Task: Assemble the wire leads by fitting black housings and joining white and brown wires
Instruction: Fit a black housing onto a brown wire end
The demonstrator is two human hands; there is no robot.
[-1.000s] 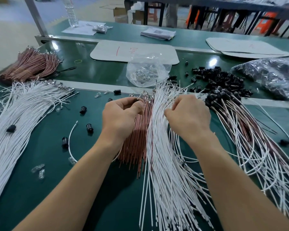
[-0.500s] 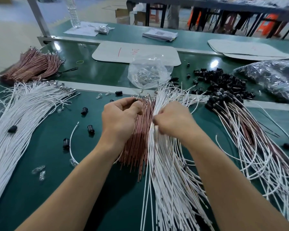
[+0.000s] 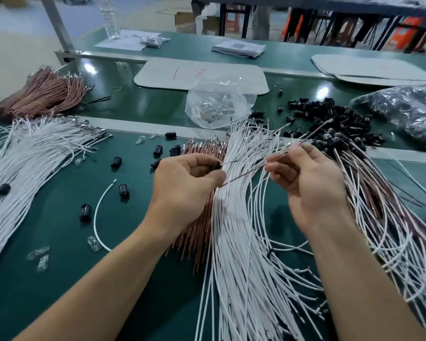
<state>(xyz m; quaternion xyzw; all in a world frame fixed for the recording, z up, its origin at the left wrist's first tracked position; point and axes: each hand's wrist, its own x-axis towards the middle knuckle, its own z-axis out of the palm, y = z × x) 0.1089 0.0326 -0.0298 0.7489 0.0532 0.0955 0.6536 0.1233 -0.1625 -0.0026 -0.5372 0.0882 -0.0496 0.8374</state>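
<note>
My left hand (image 3: 185, 183) pinches a small black housing (image 3: 216, 165) above the brown wire bundle (image 3: 202, 217). My right hand (image 3: 312, 183) holds thin wires (image 3: 276, 157), one brown and one white, that run left toward the housing. Beneath both hands a large fan of white wires (image 3: 241, 242) lies on the green table (image 3: 47, 267). A heap of loose black housings (image 3: 330, 119) sits at the back right. Finished leads (image 3: 384, 217) with black housings spread out on the right.
More white wires (image 3: 30, 163) and a brown bundle (image 3: 42, 97) lie at the left. Stray black housings (image 3: 123, 189) and a single white wire (image 3: 101, 212) sit on the mat. A clear bag of terminals (image 3: 217, 104) and a dark bag (image 3: 408, 112) stand behind.
My right hand has lifted out of the white wire fan, drawing wires up and to the right. The left hand has turned and now shows a black housing at its fingertips.
</note>
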